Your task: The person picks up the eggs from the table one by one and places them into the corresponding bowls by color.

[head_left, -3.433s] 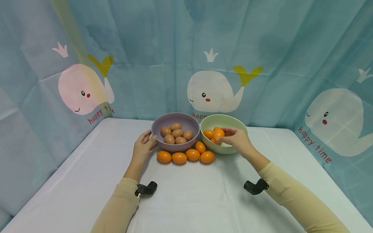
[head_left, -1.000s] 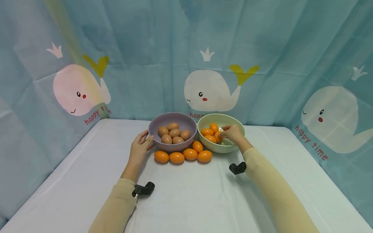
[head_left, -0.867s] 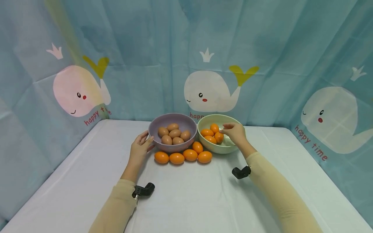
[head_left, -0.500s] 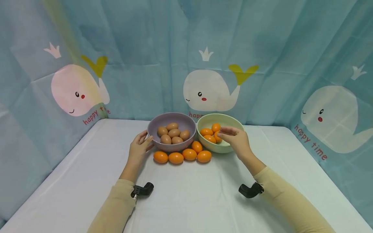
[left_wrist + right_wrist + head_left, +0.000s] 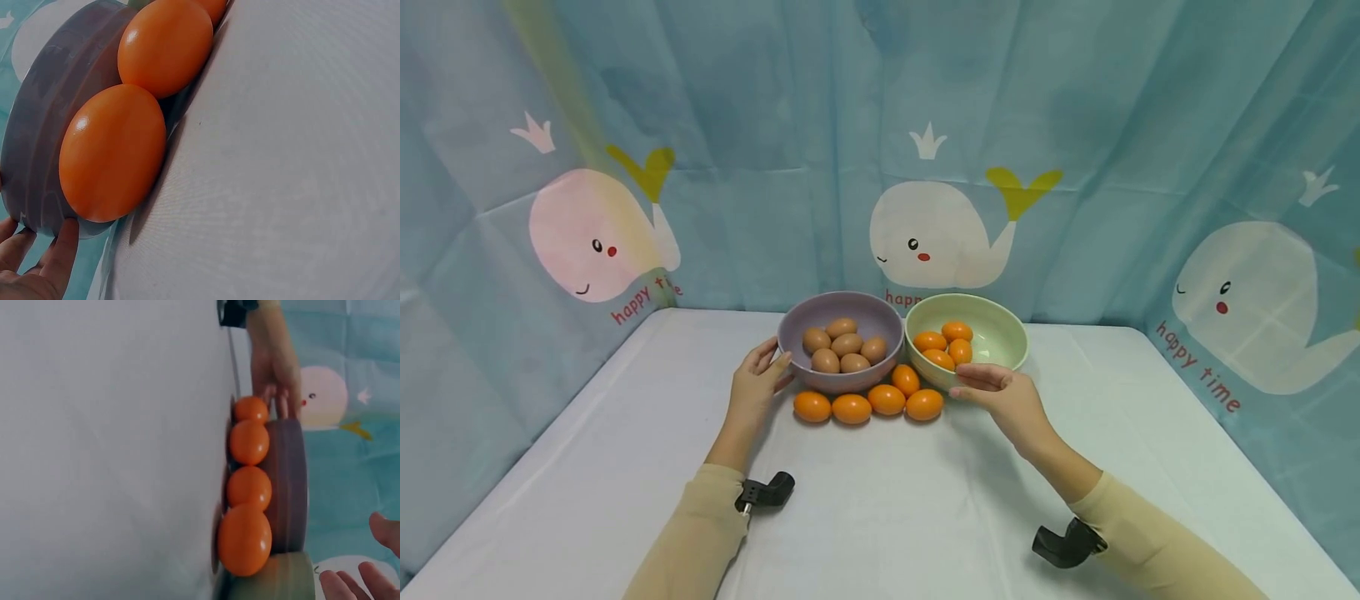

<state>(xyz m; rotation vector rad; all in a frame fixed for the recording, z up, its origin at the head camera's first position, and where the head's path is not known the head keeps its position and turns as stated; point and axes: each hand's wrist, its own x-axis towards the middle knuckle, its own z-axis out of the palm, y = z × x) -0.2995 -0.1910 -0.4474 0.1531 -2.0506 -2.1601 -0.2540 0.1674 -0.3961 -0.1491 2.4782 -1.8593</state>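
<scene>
My left hand (image 5: 756, 385) touches the outer left side of a purple bowl (image 5: 880, 310), its thumb near the rim. Several brown eggs (image 5: 847, 344) lie in that bowl. In the left wrist view the fingertips (image 5: 67, 234) rest against the bowl's wall. My right hand (image 5: 1011, 408) hovers at the near rim of a pale green bowl (image 5: 1003, 337), fingers extended and nothing between them. Inside the green bowl are several glossy orange eggs (image 5: 938, 358). More orange eggs (image 5: 852, 408) sit on the table before the bowls; the right wrist view shows this row (image 5: 249, 487) too.
A white cloth covers the table (image 5: 880, 517). The two bowls stand side by side at its back edge. Behind them hangs a blue curtain (image 5: 760, 217) with printed whales. Each sleeve carries a black wrist mount (image 5: 1067, 543).
My right hand has let go of an orange egg inside the green bowl and drawn back toward me to the near rim. The eggs there have shifted slightly. My left hand stays at the purple bowl.
</scene>
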